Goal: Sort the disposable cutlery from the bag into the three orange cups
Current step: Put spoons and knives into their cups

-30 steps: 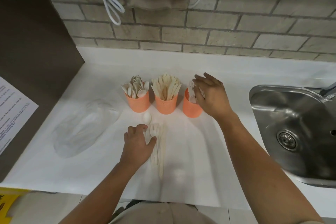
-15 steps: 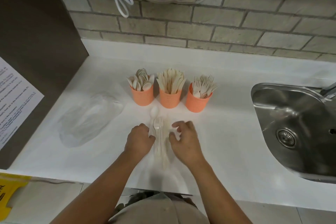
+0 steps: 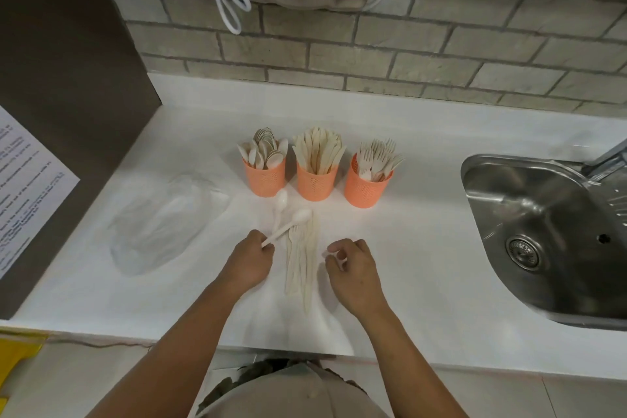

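Loose pale cutlery [image 3: 302,263] before three filled orange cups [image 3: 315,184]

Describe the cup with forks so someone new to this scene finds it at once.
Find the steel sink at the right of the white counter. In the row of orange cups beside it, the fork cup stands nearest the sink. The knife cup and spoon cup show no tines.

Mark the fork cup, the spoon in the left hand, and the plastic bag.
fork cup [image 3: 365,190], head view, on its orange front wall.
held spoon [image 3: 282,231], head view, on the middle of its handle.
plastic bag [image 3: 163,224], head view, on the middle of the crumpled clear film.
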A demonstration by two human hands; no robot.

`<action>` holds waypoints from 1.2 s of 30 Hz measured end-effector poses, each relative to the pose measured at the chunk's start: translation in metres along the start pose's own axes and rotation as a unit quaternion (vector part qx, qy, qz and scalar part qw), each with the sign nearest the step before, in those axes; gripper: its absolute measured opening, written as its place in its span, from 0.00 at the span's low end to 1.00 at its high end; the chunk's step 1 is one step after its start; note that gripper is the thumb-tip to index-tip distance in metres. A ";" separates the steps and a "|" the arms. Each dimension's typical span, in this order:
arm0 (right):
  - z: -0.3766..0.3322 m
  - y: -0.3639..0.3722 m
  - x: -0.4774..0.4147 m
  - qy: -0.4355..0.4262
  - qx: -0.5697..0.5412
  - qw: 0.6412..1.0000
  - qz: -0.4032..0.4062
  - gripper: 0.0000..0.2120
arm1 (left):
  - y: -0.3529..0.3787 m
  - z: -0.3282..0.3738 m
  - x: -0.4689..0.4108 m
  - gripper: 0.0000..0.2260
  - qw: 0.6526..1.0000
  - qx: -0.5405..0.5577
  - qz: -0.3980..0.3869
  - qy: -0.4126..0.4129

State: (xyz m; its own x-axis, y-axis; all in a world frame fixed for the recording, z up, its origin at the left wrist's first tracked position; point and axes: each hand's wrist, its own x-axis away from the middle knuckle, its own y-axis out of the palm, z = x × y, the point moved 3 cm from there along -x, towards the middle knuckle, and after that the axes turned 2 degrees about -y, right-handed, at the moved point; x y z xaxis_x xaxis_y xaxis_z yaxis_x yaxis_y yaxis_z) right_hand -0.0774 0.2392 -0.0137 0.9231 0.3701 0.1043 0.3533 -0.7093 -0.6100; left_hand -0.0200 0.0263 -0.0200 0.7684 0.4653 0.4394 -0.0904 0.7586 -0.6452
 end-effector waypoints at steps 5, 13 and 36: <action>-0.017 0.008 -0.008 0.011 -0.041 0.999 -0.017 0.07 | 0.002 0.000 0.021 0.04 0.986 0.164 -0.019 0.012; -0.043 0.044 -0.025 0.107 -0.062 0.986 -0.114 0.13 | 0.020 0.008 0.030 0.05 0.982 0.181 -0.056 -0.013; 0.013 -0.009 0.010 0.179 -0.277 0.943 0.049 0.05 | 0.003 0.009 -0.013 0.05 0.982 0.168 0.089 -0.014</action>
State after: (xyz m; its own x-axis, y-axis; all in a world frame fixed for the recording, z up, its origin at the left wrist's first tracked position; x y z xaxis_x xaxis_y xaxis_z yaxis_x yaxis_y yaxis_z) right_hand -0.0732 0.2568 -0.0171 0.9125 0.1315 0.3872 0.1976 -0.9708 -0.1359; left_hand -0.0358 0.0268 -0.0216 0.7037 0.6137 0.3581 -0.4294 0.7688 -0.4738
